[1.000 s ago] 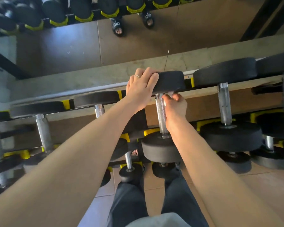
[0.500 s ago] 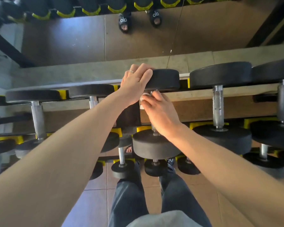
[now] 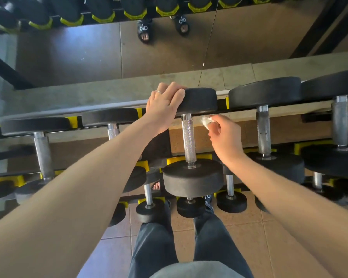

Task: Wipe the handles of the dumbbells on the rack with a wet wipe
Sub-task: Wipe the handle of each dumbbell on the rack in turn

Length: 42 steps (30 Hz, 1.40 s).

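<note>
Hands apart, we note: left hand (image 3: 163, 109) rests on the dumbbell's (image 3: 193, 141) far head at frame centre; right hand (image 3: 223, 135) pinches the wet wipe (image 3: 206, 120) just right of its handle (image 3: 188, 140), which runs top-to-bottom and looks nearer the right hand.

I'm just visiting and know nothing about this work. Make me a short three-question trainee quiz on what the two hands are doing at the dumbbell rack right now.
1. True or false: the right hand is wrapped around the knurled handle of the middle dumbbell.
2. Which thing does the right hand pinch? A) a spray bottle B) a white wet wipe C) a towel roll
3. Fill in: the left hand rests on the dumbbell's far black ______.

Key: 1. False; it is off the handle, just to its right. 2. B. 3. Weight head.
</note>
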Each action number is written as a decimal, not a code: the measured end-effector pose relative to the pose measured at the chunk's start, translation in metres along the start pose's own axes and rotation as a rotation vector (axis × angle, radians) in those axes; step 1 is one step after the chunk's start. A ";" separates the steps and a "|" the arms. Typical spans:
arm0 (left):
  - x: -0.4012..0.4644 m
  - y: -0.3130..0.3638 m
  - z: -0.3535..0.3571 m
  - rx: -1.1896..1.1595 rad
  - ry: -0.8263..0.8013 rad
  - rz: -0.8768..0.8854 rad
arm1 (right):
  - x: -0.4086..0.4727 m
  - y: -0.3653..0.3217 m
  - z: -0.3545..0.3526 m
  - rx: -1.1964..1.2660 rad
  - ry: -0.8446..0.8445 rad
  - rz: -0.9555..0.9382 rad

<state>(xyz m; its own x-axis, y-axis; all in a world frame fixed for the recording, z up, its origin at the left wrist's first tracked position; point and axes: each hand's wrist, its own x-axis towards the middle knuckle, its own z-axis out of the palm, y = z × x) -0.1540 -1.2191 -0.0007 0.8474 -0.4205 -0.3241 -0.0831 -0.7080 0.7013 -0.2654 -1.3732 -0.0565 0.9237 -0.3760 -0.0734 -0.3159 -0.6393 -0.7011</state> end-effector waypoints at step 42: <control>0.001 -0.002 0.004 -0.025 0.037 -0.014 | -0.031 -0.064 0.008 0.196 -0.070 -0.057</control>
<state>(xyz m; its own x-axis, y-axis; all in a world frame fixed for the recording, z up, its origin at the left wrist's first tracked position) -0.1555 -1.2207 -0.0050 0.8675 -0.3886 -0.3106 -0.0579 -0.6990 0.7128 -0.2720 -1.3148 -0.0151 0.9539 -0.2909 -0.0738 -0.2207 -0.5133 -0.8294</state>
